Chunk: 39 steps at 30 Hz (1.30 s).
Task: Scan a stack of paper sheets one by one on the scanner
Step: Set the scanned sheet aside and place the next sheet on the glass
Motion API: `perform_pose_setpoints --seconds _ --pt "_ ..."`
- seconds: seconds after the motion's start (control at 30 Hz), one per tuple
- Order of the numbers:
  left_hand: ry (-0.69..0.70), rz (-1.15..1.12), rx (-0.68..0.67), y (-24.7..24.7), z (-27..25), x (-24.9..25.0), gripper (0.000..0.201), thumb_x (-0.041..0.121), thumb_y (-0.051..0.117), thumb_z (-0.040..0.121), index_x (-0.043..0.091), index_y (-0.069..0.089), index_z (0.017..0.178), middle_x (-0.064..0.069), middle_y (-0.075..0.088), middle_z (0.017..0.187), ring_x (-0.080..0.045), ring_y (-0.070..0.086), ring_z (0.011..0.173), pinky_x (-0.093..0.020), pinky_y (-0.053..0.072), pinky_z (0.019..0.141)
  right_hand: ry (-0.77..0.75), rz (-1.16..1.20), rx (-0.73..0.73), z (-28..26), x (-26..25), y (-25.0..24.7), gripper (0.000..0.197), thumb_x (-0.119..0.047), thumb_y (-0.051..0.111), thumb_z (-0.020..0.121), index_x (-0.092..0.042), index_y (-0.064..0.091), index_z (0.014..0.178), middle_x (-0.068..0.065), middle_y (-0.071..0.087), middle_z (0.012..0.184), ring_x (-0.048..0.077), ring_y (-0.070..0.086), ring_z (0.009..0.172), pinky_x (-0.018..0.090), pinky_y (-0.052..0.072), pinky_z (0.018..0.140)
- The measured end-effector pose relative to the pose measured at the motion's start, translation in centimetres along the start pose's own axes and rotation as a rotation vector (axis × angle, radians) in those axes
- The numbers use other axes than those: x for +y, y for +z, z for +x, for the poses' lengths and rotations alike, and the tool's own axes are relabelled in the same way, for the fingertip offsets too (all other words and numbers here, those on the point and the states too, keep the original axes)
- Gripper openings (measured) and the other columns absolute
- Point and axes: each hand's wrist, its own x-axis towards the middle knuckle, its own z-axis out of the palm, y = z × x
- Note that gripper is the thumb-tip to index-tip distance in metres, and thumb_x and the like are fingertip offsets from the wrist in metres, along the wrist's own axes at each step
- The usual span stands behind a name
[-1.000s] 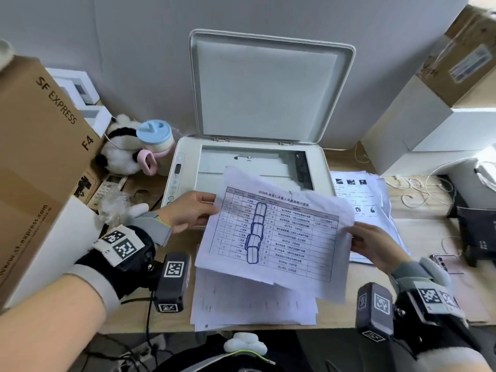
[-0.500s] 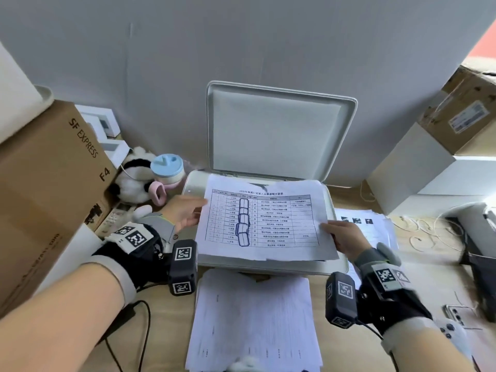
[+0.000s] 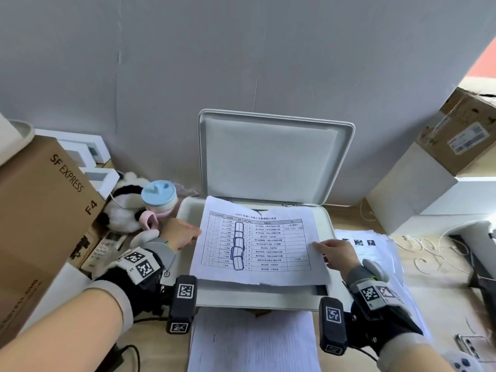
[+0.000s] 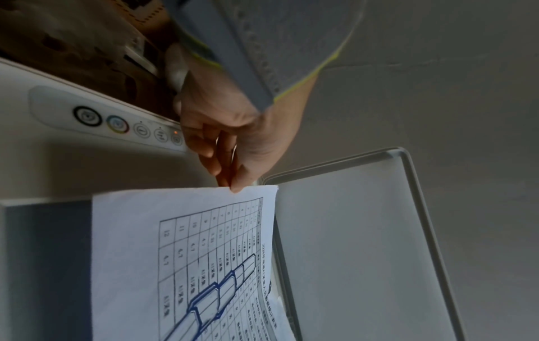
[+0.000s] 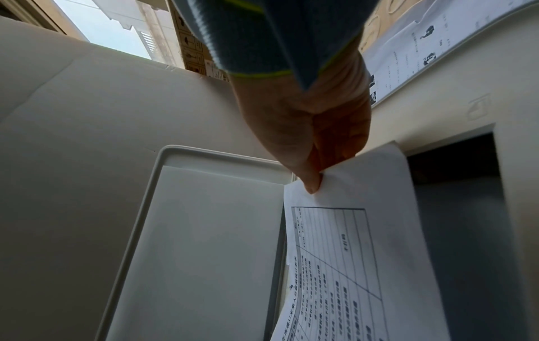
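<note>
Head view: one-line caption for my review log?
Both hands hold a printed sheet face-up over the open scanner.

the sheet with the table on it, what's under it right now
Under the sheet, held at its side edges by the left hand and right hand, is the open scanner. A dark strip of glass shows near the right corner; the rest is covered.

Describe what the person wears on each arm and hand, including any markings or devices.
Each wrist carries a black strap with white square-code tags and a dark camera block, also tagged. Grey knitted cuffs with a yellow-green edge end at the left hand and right hand; both hands are bare. A thin cable trails from the left block.
</note>
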Motion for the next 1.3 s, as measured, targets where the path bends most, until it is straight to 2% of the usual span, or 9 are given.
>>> perform_pose_setpoints --seconds 0.1,0.23,0.37,0.47,0.6,0.77,1.07,1.2,1.3 --pt "0.031 0.133 0.009 0.2 0.4 0.1 0.009 0.013 0.062 0.083 0.009 0.061 0.075 -0.008 0.058 0.067 -0.021 0.047 0.06 -0.023 0.036 0.055 -0.008 -0.085 0.016 0.2 0.0 0.0 0.027 -0.026 0.071 0.081 -0.002 0.066 0.07 0.006 0.057 0.063 0.022 0.053 0.064 0.027 0.04 0.056" --pt "0.022 0.213 0.01 0.3 0.6 -0.1 0.013 0.018 0.064 0.083 0.006 0.062 0.08 -0.008 0.056 0.065 -0.022 0.047 0.062 -0.026 0.035 0.055 -0.003 -0.185 0.037 0.0 -0.1 0.0 0.028 -0.03 0.071 0.081 -0.011 0.061 0.063 0.001 0.057 0.061 0.016 0.049 0.059 0.025 0.037 0.055" --pt "0.027 0.231 -0.002 0.3 0.9 -0.2 0.016 0.022 0.066 0.082 0.008 0.06 0.078 -0.01 0.063 0.084 -0.024 0.057 0.078 -0.034 0.047 0.073 0.002 -0.232 0.055 -0.4 -0.1 0.1 0.029 -0.031 0.07 0.082 -0.015 0.056 0.062 -0.001 0.055 0.063 0.013 0.048 0.061 0.023 0.034 0.052" --pt "0.016 0.249 -0.016 0.2 1.0 -0.5 0.022 0.025 0.068 0.081 0.004 0.065 0.085 -0.008 0.065 0.087 -0.024 0.06 0.083 -0.032 0.046 0.076 0.004 -0.242 0.073 -0.5 0.1 0.2 0.03 -0.031 0.071 0.081 -0.016 0.055 0.06 -0.001 0.055 0.062 0.013 0.048 0.061 0.023 0.034 0.052" --pt "0.023 0.277 -0.023 0.2 1.3 -1.1 0.036 0.032 0.071 0.077 0.007 0.072 0.103 -0.006 0.071 0.107 -0.024 0.064 0.099 -0.037 0.05 0.092 0.018 -0.256 0.081 -0.7 0.5 0.4 0.031 -0.032 0.071 0.08 -0.016 0.054 0.06 -0.001 0.056 0.062 0.014 0.048 0.061 0.023 0.034 0.053" --pt "0.026 0.287 0.001 0.6 1.0 -1.2 0.034 0.03 0.069 0.08 0.007 0.072 0.105 -0.006 0.07 0.114 -0.02 0.063 0.104 -0.022 0.044 0.079 0.02 -0.271 0.083 -0.7 0.4 0.4 0.032 -0.034 0.072 0.079 -0.015 0.054 0.061 0.0 0.055 0.062 0.015 0.049 0.059 0.024 0.035 0.052" --pt "0.014 0.291 0.005 1.5 1.5 -1.4 0.025 0.021 0.07 0.082 0.004 0.072 0.099 -0.007 0.07 0.112 -0.02 0.064 0.102 -0.02 0.041 0.077 0.047 -0.278 0.086 -0.7 0.1 0.4 0.03 -0.032 0.072 0.079 -0.014 0.054 0.063 0.001 0.056 0.064 0.015 0.049 0.061 0.025 0.035 0.055" --pt "0.012 0.168 0.037 1.4 1.3 -1.2 0.009 0.015 0.074 0.078 0.008 0.067 0.078 -0.011 0.07 0.095 -0.021 0.059 0.082 -0.023 0.041 0.074 0.068 -0.275 0.116 -0.2 0.3 0.3 0.027 -0.028 0.07 0.079 -0.015 0.051 0.064 0.0 0.054 0.065 0.013 0.048 0.061 0.023 0.033 0.052" --pt "0.066 0.084 0.161 0.5 1.2 0.7 0.01 0.018 0.066 0.081 0.014 0.058 0.084 -0.004 0.061 0.08 -0.022 0.055 0.081 -0.025 0.04 0.069 0.049 -0.251 0.138 0.5 0.5 0.1 0.034 -0.031 0.066 0.083 -0.015 0.045 0.061 0.001 0.049 0.06 0.015 0.045 0.057 0.025 0.029 0.05"
